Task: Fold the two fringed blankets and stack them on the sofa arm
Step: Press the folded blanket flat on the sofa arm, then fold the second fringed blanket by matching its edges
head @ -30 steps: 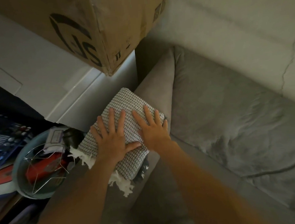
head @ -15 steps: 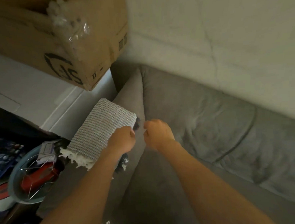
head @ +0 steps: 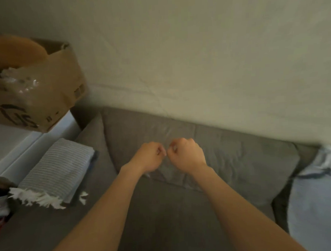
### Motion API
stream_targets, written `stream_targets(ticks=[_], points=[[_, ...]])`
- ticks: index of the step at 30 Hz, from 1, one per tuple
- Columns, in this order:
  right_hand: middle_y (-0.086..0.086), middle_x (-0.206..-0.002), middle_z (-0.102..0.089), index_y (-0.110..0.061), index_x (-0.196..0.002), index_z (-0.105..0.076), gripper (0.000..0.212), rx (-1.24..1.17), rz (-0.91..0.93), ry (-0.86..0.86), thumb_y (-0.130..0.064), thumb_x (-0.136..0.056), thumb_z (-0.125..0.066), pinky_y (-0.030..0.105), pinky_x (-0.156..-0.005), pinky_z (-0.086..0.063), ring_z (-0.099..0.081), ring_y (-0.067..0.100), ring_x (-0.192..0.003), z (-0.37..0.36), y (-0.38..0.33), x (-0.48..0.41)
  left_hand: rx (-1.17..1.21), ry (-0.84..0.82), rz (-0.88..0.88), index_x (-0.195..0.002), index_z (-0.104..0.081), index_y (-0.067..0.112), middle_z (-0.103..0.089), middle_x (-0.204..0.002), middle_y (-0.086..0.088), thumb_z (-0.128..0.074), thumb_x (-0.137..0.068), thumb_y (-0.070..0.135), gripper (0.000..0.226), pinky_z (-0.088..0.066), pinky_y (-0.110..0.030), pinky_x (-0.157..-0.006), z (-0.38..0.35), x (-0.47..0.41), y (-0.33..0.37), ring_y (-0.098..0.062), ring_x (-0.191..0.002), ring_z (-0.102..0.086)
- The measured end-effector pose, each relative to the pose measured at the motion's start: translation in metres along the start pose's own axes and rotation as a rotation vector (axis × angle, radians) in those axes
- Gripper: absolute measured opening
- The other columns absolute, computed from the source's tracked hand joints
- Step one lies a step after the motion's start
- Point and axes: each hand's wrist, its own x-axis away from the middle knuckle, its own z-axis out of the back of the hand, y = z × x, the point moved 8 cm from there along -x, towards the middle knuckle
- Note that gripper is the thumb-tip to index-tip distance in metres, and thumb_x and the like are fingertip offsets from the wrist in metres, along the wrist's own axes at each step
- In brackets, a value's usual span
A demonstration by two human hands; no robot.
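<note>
Now, left to right. Upper left: cardboard box. Left-centre: folded blanket stack lying on sofa arm. Grey woven one on top, darker edge peeking out beneath, white fringe hanging at lower left. Centre: left hand and right hand both curled into fists, gripping nothing, knuckles nearly touching, over sofa cushion, well apart from stack. Right edge: pale blue fabric, identity unclear. Judgement: folding and stacking look done; nothing evidently left.

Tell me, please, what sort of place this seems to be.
Most likely a home living room, somewhat cluttered: a grey sofa against a plain wall, a folded fringed blanket on the sofa arm, and an open cardboard box on a white cabinet beside it.
</note>
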Motion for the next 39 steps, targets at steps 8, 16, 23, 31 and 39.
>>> stream_targets(ticks=[8,16,23,31,39], points=[[0.005,-0.106,-0.077,-0.027,-0.106,-0.077,0.031,-0.133,-0.142,0.075,-0.042,-0.084,-0.061,0.039,-0.087,-0.057,-0.069,0.034,-0.106,0.13,0.174,0.109,-0.204,-0.154,-0.247,-0.097,-0.073,0.005,-0.076,-0.112,-0.023,-0.053,-0.102,0.02,0.026,-0.051,-0.044,-0.083,-0.138,0.033,0.22,-0.044,-0.113,-0.067],[0.002,-0.098,-0.076,-0.024,-0.109,-0.076,0.031,-0.233,-0.332,0.191,-0.034,-0.086,-0.058,0.037,-0.081,-0.056,-0.068,0.03,-0.1,0.208,0.31,0.183,-0.069,-0.164,-0.381,-0.089,-0.073,0.019,-0.076,-0.083,-0.004,-0.053,-0.091,0.03,0.023,-0.053,-0.04,-0.073,-0.215,0.046,0.346,-0.028,-0.088,-0.073],[0.004,-0.096,-0.078,-0.018,-0.114,-0.075,0.031,-0.171,-0.454,0.277,-0.032,-0.091,-0.06,0.038,-0.077,-0.061,-0.072,0.028,-0.092,0.246,0.383,0.224,0.027,-0.24,-0.473,-0.095,-0.08,0.027,-0.078,-0.09,0.008,-0.064,-0.097,0.015,0.02,-0.054,-0.028,-0.081,-0.269,0.021,0.411,-0.01,-0.086,-0.072],[0.009,-0.094,-0.076,-0.016,-0.111,-0.075,0.029,-0.074,-0.53,0.249,-0.024,-0.089,-0.056,0.046,-0.081,-0.06,-0.071,0.031,-0.088,0.272,0.47,0.26,-0.179,-0.44,-0.551,-0.1,-0.076,0.035,-0.077,-0.106,0.008,-0.052,-0.098,0.024,0.026,-0.057,-0.036,-0.093,-0.361,0.02,0.47,-0.012,-0.097,-0.07],[0.001,-0.119,-0.074,-0.019,-0.129,-0.069,0.038,-0.008,-0.505,0.182,-0.029,-0.095,-0.056,0.045,-0.105,-0.049,-0.067,0.023,-0.112,0.305,0.602,0.273,-0.227,-0.492,-0.5,-0.11,-0.073,0.027,-0.072,-0.105,0.009,-0.05,-0.103,0.025,0.024,-0.057,-0.032,-0.087,-0.455,0.003,0.552,-0.01,-0.095,-0.068]])
